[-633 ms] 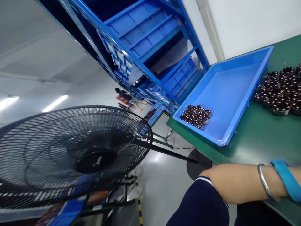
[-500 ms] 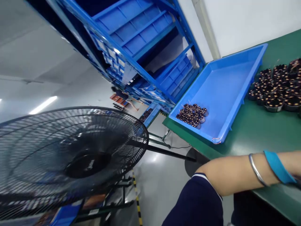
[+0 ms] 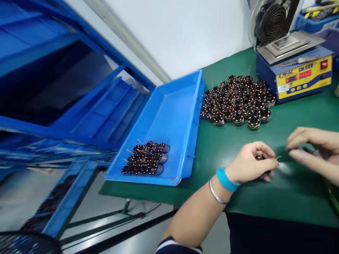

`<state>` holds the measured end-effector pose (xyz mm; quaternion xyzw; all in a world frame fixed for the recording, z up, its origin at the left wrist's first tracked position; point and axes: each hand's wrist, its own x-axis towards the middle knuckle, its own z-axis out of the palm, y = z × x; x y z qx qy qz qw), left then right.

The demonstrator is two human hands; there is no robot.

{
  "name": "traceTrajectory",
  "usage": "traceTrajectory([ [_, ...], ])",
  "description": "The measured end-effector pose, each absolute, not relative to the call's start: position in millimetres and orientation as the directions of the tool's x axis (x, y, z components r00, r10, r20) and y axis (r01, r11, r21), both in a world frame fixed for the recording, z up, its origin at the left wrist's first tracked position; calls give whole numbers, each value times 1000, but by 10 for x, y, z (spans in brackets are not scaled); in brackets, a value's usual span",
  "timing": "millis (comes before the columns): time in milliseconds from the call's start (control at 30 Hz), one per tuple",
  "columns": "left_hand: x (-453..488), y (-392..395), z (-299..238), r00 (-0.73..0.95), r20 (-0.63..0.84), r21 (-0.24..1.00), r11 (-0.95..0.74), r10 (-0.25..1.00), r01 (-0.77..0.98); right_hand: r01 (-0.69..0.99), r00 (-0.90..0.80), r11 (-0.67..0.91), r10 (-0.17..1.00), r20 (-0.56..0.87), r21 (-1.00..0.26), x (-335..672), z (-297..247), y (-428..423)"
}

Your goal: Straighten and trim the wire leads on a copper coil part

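A small copper-wound coil (image 3: 261, 158) sitting half hidden inside the curled fingers (image 3: 265, 153) of the left hand (image 3: 249, 164), just above the green table (image 3: 296, 201), with a fine lead wire (image 3: 277, 159) poking out past the fingertips. Probably a light, stiff part: its dark shell looking firm enough to take hold of around the outside, its thin copper lead looking easily bent and best kept free of any grip. The right hand (image 3: 316, 148) hovering just beside it, thumb and forefinger closing to a narrow gap and pointing toward the lead; whether they are pinching anything fine, impossible to tell through the blur. A blue wristband (image 3: 225, 179) and a metal bangle (image 3: 217, 193) circling the left forearm. Farther up the table, a dense heap of matching coils (image 3: 235, 102) lying well apart from the hands, thin wire ends sticking up. Behind the heap, a blue-and-yellow control unit (image 3: 303, 77) glowing with red digits. To the left, a shallow blue plastic tray (image 3: 172, 120) resting at the table's edge, a tight block of coils (image 3: 144, 158) lying packed near its front corner, and a blue shelving rack (image 3: 79, 88) rising beyond.
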<state>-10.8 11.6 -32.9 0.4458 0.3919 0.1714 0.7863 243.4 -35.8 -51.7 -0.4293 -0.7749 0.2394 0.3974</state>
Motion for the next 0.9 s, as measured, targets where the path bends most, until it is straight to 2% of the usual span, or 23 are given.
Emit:
traceTrajectory([
  [100,-85,113,-329,638,-448,847,525,626,80,368,-395,541,827,400,-756,2209,-488,-360],
  [233,-84,76,-375,669,-434,872,469,604,142,337,-230,353,930,287,-873,2114,-566,-373],
  [300,-88,30,-377,655,-417,895,411,631,174,315,-165,271,960,228,-910,2111,-601,-363],
  [400,-92,-35,-352,637,-336,940,293,694,176,258,-166,196,974,156,-946,2095,-608,-345],
  [467,-93,-57,-335,662,-315,948,262,680,182,218,-201,157,973,113,-963,2083,-584,-337],
  [567,-86,-61,-332,668,-366,927,320,648,197,195,-281,126,957,68,-973,2094,-539,-333],
  [667,-72,-59,-348,631,-390,913,368,670,174,194,-332,105,943,36,-975,2118,-513,-334],
  [900,-53,-96,-299,569,-379,915,387,730,112,158,-310,75,950,23,-985,2123,-503,-334],
])
